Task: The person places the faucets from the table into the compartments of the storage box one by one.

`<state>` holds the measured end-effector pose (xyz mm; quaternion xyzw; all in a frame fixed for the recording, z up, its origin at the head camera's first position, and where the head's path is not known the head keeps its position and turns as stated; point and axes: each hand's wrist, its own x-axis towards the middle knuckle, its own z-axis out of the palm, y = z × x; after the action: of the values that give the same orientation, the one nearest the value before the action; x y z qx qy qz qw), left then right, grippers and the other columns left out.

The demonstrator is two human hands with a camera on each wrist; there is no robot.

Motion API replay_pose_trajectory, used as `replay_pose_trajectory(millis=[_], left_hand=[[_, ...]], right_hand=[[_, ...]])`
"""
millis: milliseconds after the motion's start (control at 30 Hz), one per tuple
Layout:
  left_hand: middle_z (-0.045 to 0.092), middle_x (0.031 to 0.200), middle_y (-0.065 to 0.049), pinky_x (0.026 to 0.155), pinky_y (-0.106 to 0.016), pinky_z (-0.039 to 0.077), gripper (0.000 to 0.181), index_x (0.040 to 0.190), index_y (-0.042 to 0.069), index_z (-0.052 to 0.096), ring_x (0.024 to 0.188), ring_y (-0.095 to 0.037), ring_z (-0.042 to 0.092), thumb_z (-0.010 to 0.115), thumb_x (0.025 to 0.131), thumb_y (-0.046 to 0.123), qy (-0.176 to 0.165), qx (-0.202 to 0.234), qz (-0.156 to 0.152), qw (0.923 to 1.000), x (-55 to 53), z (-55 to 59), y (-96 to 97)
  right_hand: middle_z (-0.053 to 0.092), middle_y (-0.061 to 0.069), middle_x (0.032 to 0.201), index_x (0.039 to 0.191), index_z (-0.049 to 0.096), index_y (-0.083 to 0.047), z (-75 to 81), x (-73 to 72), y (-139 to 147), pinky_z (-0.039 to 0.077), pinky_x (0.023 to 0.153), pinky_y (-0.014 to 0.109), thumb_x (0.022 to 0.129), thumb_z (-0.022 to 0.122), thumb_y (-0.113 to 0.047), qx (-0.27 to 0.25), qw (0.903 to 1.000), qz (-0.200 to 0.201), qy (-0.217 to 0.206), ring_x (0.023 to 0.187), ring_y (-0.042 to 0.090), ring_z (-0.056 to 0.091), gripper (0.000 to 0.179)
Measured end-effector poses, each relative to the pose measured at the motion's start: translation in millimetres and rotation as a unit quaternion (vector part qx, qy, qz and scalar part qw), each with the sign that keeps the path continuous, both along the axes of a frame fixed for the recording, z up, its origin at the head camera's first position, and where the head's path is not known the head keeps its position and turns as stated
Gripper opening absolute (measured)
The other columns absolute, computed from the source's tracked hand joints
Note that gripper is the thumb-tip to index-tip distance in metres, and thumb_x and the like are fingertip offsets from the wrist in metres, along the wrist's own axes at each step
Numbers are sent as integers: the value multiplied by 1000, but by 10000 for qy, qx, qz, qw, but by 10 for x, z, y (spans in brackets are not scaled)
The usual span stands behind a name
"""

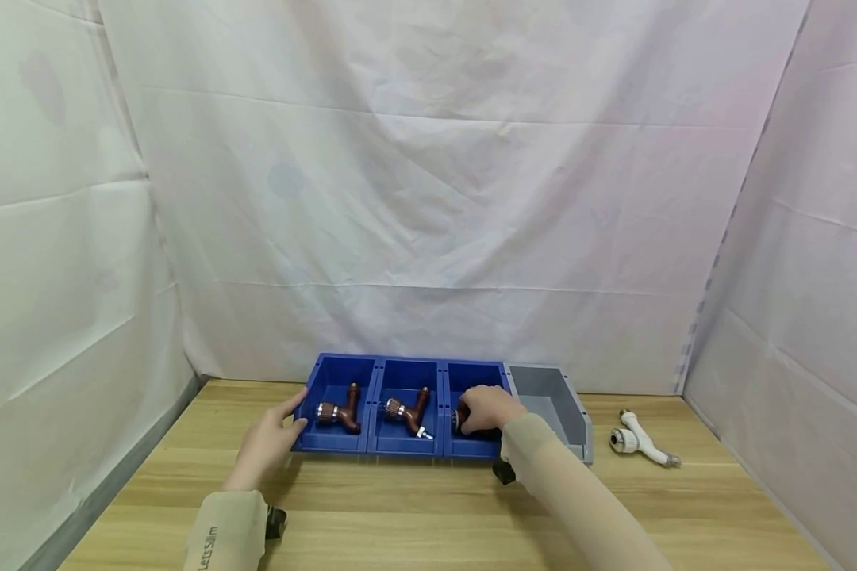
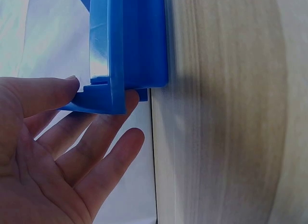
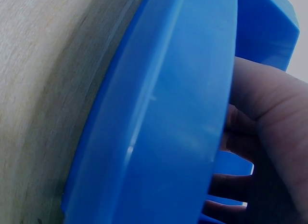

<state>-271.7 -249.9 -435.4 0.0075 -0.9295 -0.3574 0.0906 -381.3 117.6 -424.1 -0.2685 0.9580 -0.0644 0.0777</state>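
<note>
My left hand [image 1: 266, 444] is at the outer wall of the leftmost blue bin [image 1: 314, 388]. In the left wrist view its thumb and fingertips pinch the bin's rim [image 2: 115, 65]. My right hand [image 1: 489, 408] reaches down into the third blue bin [image 1: 474, 371], fingers curled round a brown tap [image 1: 457, 420] that it mostly hides. The bin's front wall [image 3: 173, 113] covers the fingertips in the right wrist view. A brown tap with a ribbed handle [image 1: 347, 414] lies in the first bin, and a similar tap [image 1: 414, 410] with a silvery nozzle lies in the second.
A grey bin [image 1: 543, 382] stands at the right end of the row. Right of it, a white tap [image 1: 639, 440] lies on the wooden table [image 1: 386, 515]. White cloth [image 1: 428, 198] hangs behind the bins and along both sides.
</note>
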Motion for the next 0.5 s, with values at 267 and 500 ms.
replay_pose_trajectory(millis=[267,500], left_hand=[[43,142,-27,68,-40,40,54,147,12,42,63,-22,46,59,95,11,-7,4,30,10000,-4,-11,0],[42,143,-26,74,-44,40,54,148,12,42,85,-31,54,58,96,11,-23,64,30,10000,1,-12,-1]], right_hand=[[55,-6,68,70,60,-20,-7,-2,18,41,59,32,78,75,-19,-32,10000,-16,-65,60,11,48,17],[56,-7,67,70,61,-21,-26,-20,8,41,58,31,79,74,-19,12,10000,-32,-55,59,11,47,17]])
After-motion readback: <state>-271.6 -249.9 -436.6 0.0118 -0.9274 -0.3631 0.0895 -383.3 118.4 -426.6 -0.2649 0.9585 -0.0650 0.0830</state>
